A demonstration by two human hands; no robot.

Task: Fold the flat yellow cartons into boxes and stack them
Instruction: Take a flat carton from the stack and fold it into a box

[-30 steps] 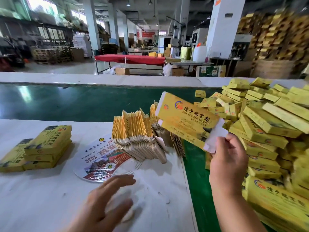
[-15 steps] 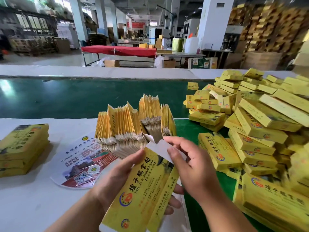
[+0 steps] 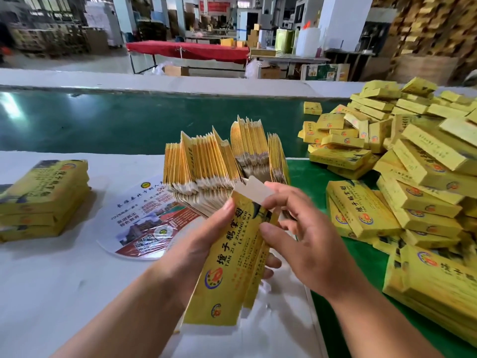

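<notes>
I hold one yellow carton (image 3: 227, 267) lengthwise in front of me, its white end flap pointing away. My left hand (image 3: 204, 236) grips it from the left, thumb on the printed face and fingers underneath. My right hand (image 3: 304, 233) is at the carton's right edge, its forefinger on the white flap and its thumb against the side panel. Behind the carton a fanned bundle of flat cartons (image 3: 222, 164) stands on edge. A big heap of folded yellow boxes (image 3: 413, 182) covers the right side.
A small stack of yellow boxes (image 3: 44, 197) lies at the left on the white table (image 3: 51, 280). A round printed fan (image 3: 147, 223) lies beside the bundle. A green conveyor belt (image 3: 129, 120) runs across behind; the warehouse floor lies beyond.
A second ago my right hand alone held the carton up at the right. It has come down to the middle, my left hand took hold, and now my right hand works at its far flap.
</notes>
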